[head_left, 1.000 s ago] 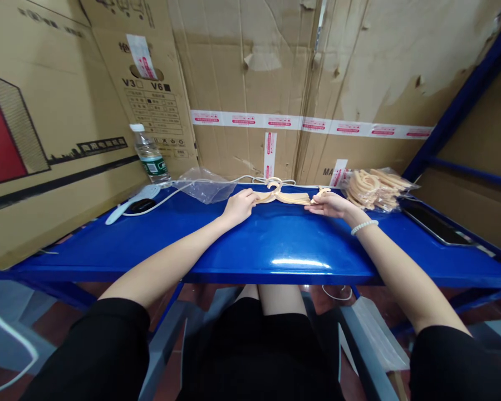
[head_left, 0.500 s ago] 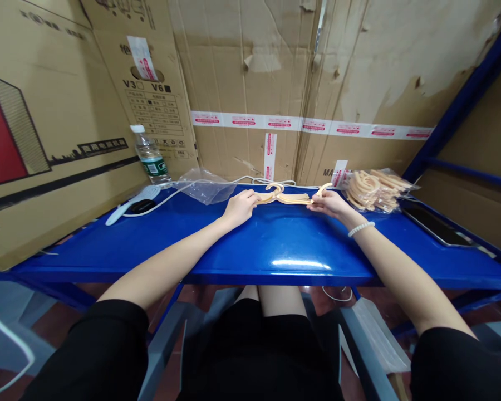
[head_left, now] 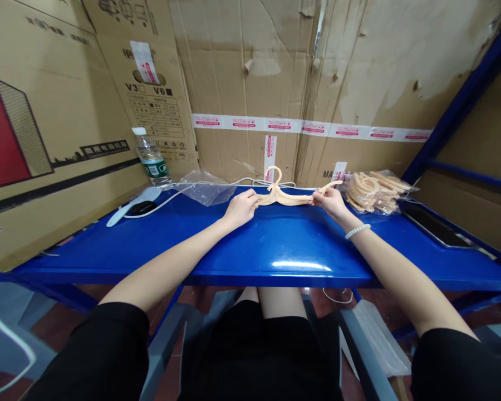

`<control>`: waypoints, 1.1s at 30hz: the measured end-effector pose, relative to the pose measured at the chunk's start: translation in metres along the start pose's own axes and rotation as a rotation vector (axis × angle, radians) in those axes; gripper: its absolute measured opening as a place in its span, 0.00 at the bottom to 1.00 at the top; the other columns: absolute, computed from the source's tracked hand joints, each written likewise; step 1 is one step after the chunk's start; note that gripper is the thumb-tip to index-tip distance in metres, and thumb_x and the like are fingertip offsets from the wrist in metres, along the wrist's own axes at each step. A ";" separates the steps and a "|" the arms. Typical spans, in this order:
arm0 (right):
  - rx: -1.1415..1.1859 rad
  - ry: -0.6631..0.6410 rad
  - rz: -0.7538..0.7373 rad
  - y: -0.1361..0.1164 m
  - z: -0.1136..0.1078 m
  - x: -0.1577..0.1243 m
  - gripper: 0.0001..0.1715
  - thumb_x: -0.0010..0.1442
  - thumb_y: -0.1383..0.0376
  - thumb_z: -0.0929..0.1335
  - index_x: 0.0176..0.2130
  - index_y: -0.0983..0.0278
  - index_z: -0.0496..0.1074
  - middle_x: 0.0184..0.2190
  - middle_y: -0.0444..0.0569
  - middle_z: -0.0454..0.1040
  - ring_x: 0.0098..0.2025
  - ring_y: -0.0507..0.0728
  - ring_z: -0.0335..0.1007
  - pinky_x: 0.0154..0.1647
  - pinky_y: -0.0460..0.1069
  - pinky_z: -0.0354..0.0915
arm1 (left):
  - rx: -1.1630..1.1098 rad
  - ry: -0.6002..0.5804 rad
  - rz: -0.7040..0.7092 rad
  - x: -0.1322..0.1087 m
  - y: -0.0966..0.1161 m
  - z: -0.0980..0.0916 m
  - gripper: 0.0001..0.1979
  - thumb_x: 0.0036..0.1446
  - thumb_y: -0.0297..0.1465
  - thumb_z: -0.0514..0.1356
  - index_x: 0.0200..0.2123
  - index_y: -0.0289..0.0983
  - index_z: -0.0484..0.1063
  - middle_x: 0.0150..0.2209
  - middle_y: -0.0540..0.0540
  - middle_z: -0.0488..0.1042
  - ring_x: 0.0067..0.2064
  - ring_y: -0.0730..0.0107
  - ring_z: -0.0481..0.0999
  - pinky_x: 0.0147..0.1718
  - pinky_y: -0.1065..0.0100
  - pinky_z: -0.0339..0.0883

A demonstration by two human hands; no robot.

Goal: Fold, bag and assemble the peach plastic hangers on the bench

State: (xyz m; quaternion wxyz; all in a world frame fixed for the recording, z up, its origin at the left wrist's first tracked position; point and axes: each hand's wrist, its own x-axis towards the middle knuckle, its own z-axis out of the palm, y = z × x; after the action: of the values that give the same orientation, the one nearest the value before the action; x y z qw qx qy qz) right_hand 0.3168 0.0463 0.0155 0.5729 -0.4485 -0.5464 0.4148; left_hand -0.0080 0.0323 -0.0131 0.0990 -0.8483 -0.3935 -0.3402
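Note:
A beige clothes hanger (head_left: 292, 199) is stretched between my two hands at the back of the blue table (head_left: 250, 239). Its curved hook stands up in the middle. My left hand (head_left: 242, 207) is closed around the hanger's left end, whose tip the fingers hide. At the other end, my right hand (head_left: 329, 201), with a beaded bracelet at the wrist, pinches the right arm. A thin beige piece sticks out above the right fingers; whether it belongs to the same hanger I cannot tell.
Right of my hands lies a clear bag of beige hangers (head_left: 371, 191), beside a dark phone or tablet (head_left: 436, 224). To the left are a water bottle (head_left: 152, 159), a clear plastic bag (head_left: 204, 186), a pale-blue handled object (head_left: 133, 205) and a white cable. Cardboard walls (head_left: 242, 72) enclose the table.
The hanger's hook has swung up from lying low to standing upright. My right hand has shifted slightly right; the left hand has stayed nearly in place.

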 end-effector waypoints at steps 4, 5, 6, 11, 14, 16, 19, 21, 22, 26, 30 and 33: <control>0.051 0.028 -0.070 -0.005 -0.002 -0.002 0.20 0.50 0.62 0.81 0.31 0.61 0.67 0.25 0.42 0.74 0.27 0.53 0.75 0.34 0.50 0.77 | -0.052 -0.005 0.035 0.005 0.002 -0.008 0.18 0.59 0.22 0.59 0.51 0.37 0.78 0.45 0.43 0.77 0.42 0.64 0.79 0.43 0.66 0.73; 0.062 0.025 -0.078 -0.008 -0.004 -0.002 0.21 0.49 0.61 0.81 0.32 0.61 0.68 0.26 0.42 0.74 0.27 0.53 0.75 0.34 0.49 0.77 | -0.057 -0.014 0.047 0.007 0.001 -0.010 0.18 0.58 0.22 0.59 0.50 0.37 0.78 0.45 0.43 0.77 0.42 0.64 0.79 0.43 0.66 0.72; 0.077 0.020 -0.084 -0.011 -0.006 -0.002 0.21 0.49 0.60 0.81 0.33 0.61 0.69 0.27 0.42 0.74 0.28 0.52 0.75 0.34 0.49 0.76 | -0.060 -0.025 0.060 0.008 -0.001 -0.013 0.18 0.57 0.21 0.59 0.50 0.37 0.79 0.44 0.43 0.77 0.42 0.64 0.79 0.43 0.66 0.72; 0.139 0.026 -0.062 -0.027 -0.031 0.004 0.21 0.49 0.53 0.80 0.37 0.59 0.73 0.28 0.41 0.73 0.30 0.51 0.72 0.34 0.47 0.73 | -0.049 -0.114 0.129 0.012 -0.017 -0.028 0.17 0.55 0.22 0.58 0.46 0.36 0.79 0.41 0.43 0.79 0.42 0.63 0.79 0.42 0.67 0.71; 0.071 -0.016 -0.026 -0.034 -0.052 0.006 0.21 0.47 0.54 0.81 0.35 0.60 0.75 0.27 0.42 0.74 0.30 0.52 0.71 0.36 0.48 0.72 | -0.073 -0.182 0.145 0.013 -0.026 -0.038 0.15 0.54 0.22 0.59 0.43 0.35 0.79 0.39 0.43 0.79 0.41 0.63 0.79 0.41 0.67 0.69; -0.060 -0.108 0.019 -0.037 -0.064 0.004 0.23 0.42 0.55 0.82 0.35 0.62 0.77 0.30 0.45 0.77 0.31 0.53 0.72 0.38 0.49 0.72 | -0.100 -0.239 0.140 0.014 -0.028 -0.044 0.15 0.52 0.22 0.60 0.42 0.36 0.80 0.39 0.44 0.80 0.41 0.62 0.79 0.42 0.67 0.69; -0.329 -0.337 0.091 -0.040 -0.074 0.002 0.26 0.37 0.54 0.83 0.35 0.64 0.80 0.34 0.50 0.80 0.32 0.54 0.73 0.36 0.50 0.71 | -0.125 -0.343 0.129 0.015 -0.027 -0.053 0.15 0.49 0.23 0.61 0.40 0.37 0.81 0.40 0.45 0.81 0.40 0.62 0.79 0.41 0.67 0.69; -0.501 -0.520 0.111 -0.042 -0.075 0.002 0.26 0.38 0.53 0.83 0.34 0.66 0.82 0.32 0.50 0.81 0.29 0.54 0.72 0.32 0.50 0.68 | -0.145 -0.413 0.131 0.015 -0.024 -0.056 0.15 0.48 0.22 0.61 0.39 0.38 0.81 0.39 0.46 0.81 0.39 0.64 0.79 0.40 0.69 0.68; -0.579 -0.608 0.116 -0.042 -0.074 0.002 0.26 0.39 0.53 0.82 0.34 0.66 0.83 0.31 0.50 0.81 0.29 0.54 0.72 0.31 0.49 0.68 | -0.159 -0.450 0.132 0.015 -0.023 -0.057 0.15 0.48 0.22 0.60 0.38 0.38 0.81 0.38 0.47 0.81 0.38 0.65 0.79 0.38 0.70 0.67; -0.784 -0.809 0.097 -0.042 -0.067 0.005 0.24 0.41 0.51 0.81 0.32 0.66 0.84 0.28 0.50 0.81 0.31 0.56 0.74 0.34 0.49 0.67 | -0.241 -0.589 0.109 0.014 -0.020 -0.057 0.17 0.45 0.18 0.59 0.38 0.36 0.81 0.35 0.49 0.81 0.36 0.68 0.79 0.36 0.72 0.67; -0.900 -0.856 0.077 -0.040 -0.066 0.006 0.24 0.41 0.49 0.80 0.32 0.65 0.84 0.29 0.50 0.83 0.33 0.58 0.76 0.37 0.49 0.68 | -0.317 -0.655 0.068 0.012 -0.020 -0.052 0.17 0.43 0.18 0.59 0.38 0.35 0.80 0.33 0.49 0.82 0.36 0.68 0.80 0.36 0.73 0.69; -0.928 -0.842 0.077 -0.038 -0.067 0.007 0.25 0.41 0.48 0.79 0.31 0.64 0.84 0.29 0.50 0.83 0.32 0.58 0.76 0.36 0.49 0.67 | -0.308 -0.627 0.061 0.012 -0.022 -0.048 0.16 0.44 0.18 0.60 0.37 0.35 0.79 0.33 0.48 0.82 0.36 0.67 0.81 0.36 0.72 0.70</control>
State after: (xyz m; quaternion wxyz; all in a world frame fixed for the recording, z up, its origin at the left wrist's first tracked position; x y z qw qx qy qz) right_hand 0.3839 0.0396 0.0535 0.0387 -0.4680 -0.8319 0.2957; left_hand -0.0425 0.0336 0.0287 -0.1456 -0.9278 -0.3234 -0.1155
